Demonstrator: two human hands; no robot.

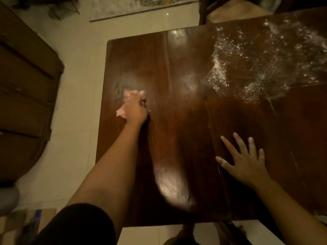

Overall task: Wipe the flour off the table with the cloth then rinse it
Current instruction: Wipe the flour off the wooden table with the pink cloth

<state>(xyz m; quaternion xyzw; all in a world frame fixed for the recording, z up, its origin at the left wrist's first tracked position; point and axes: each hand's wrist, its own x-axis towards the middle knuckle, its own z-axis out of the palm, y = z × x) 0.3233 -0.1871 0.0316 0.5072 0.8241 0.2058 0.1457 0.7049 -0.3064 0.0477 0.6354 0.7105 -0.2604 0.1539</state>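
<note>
While the left hand (135, 108) grips the crumpled pink cloth (122, 112) against the dark wooden table (185, 121), the right hand (246, 161) lies spread flat, well apart.

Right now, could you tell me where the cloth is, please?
In the head view, the pink cloth lies on the left part of the table, gripped under the left hand, far from the flour spread at the far right.
</note>
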